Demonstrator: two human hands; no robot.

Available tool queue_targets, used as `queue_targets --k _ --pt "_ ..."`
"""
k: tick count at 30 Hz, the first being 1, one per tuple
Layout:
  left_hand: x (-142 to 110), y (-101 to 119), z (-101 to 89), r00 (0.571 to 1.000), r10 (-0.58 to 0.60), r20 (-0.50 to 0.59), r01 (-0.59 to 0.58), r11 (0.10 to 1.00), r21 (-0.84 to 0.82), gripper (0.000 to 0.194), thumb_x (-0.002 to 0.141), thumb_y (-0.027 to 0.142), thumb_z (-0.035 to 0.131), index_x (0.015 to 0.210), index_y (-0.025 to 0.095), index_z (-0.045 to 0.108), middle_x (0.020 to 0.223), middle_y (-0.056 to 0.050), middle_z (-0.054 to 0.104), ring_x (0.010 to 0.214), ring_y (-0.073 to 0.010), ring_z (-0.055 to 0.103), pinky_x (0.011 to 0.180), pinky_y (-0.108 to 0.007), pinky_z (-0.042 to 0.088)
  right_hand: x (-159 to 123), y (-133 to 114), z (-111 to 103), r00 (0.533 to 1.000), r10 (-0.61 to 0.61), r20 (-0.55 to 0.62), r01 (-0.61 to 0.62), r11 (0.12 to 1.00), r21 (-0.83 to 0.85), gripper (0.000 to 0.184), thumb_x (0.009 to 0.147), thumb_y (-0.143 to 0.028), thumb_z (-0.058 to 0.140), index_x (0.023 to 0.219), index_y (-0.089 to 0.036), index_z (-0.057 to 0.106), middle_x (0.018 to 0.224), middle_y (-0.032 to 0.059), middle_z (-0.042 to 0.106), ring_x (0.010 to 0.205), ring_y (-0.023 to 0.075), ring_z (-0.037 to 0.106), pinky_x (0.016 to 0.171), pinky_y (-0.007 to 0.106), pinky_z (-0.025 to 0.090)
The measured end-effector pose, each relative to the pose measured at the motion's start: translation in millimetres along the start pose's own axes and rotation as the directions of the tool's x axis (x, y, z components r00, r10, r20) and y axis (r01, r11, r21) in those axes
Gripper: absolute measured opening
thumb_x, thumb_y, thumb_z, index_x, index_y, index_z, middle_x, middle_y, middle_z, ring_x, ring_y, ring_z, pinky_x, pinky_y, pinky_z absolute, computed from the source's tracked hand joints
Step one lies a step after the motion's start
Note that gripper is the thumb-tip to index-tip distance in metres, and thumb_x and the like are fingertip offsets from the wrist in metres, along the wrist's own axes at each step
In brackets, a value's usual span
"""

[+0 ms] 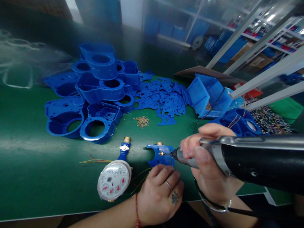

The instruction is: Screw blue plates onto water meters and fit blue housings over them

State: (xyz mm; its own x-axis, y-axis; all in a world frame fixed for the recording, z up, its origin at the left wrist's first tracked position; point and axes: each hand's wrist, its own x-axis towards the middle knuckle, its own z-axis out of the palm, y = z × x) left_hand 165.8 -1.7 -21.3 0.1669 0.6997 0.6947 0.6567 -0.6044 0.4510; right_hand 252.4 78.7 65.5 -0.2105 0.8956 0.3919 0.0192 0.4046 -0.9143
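Observation:
My right hand (209,158) is wrapped around a black and grey electric screwdriver (258,158), held nearly level. Its bit reaches to a brass-coloured part on a flat blue plastic plate (167,158). My left hand (162,193) is closed at the plate's near edge, its fingers curled against it; what lies beneath the fingers is hidden. Behind the plate shows a brass fitting (159,143), and thin wires come out beside my left fingers. Left of that hand lies a water meter (115,180) with a white dial, a blue pipe body and coloured wires.
A small pile of screws (142,122) lies beyond the plate. Farther back are stacked blue housings (99,91) and a heap of flat blue plates (163,95). A blue bin (209,95) stands at the right, near bundled wires (268,117) and white metal bars.

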Motion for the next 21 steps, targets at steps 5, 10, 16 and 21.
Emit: queue_targets --k 5,10,16,21 --pt "0.9 0.3 -0.6 1.000 0.001 -0.006 -0.001 1.000 0.006 0.010 0.082 0.013 0.055 0.083 0.011 0.065 0.087 -0.008 0.069 0.081 -0.0203 0.062 0.073 -0.036 0.052 2.0 1.9 1.1 0.999 -0.035 -0.024 0.034 0.999 -0.031 0.011 0.084 -0.025 0.059 0.091 -0.027 0.051 0.071 -0.0031 0.051 0.057 0.0145 0.052 0.055 0.033 0.046" --pt "1.7 0.6 -0.6 1.000 0.002 -0.011 -0.002 1.000 0.012 0.010 0.082 0.013 0.055 0.081 0.011 0.064 0.086 -0.008 0.069 0.079 -0.0199 0.062 0.073 -0.035 0.052 2.8 1.8 3.2 0.999 -0.032 -0.037 0.031 0.999 -0.030 0.020 0.082 -0.023 0.060 0.099 -0.027 0.052 0.067 -0.0044 0.049 0.056 0.0143 0.051 0.055 0.033 0.048" --pt "1.3 0.7 0.2 1.000 0.001 -0.015 -0.001 1.000 0.019 0.010 0.082 0.013 0.054 0.083 0.011 0.064 0.088 -0.008 0.069 0.079 -0.0203 0.061 0.073 -0.036 0.052 3.6 -0.4 2.7 0.998 -0.050 -0.025 0.050 0.999 -0.002 0.014 0.081 -0.015 0.058 0.088 -0.025 0.051 0.067 -0.0046 0.050 0.055 0.0127 0.051 0.052 0.031 0.045" --pt "0.9 -0.1 -0.9 1.000 0.002 -0.026 -0.003 1.000 -0.009 0.011 0.083 0.014 0.053 0.081 0.012 0.064 0.083 -0.007 0.068 0.077 -0.0189 0.061 0.072 -0.035 0.051 3.0 2.6 2.2 0.997 -0.044 0.063 0.044 0.999 -0.004 0.028 0.083 -0.020 0.059 0.110 -0.027 0.052 0.067 -0.0040 0.050 0.057 0.0139 0.053 0.052 0.031 0.046"
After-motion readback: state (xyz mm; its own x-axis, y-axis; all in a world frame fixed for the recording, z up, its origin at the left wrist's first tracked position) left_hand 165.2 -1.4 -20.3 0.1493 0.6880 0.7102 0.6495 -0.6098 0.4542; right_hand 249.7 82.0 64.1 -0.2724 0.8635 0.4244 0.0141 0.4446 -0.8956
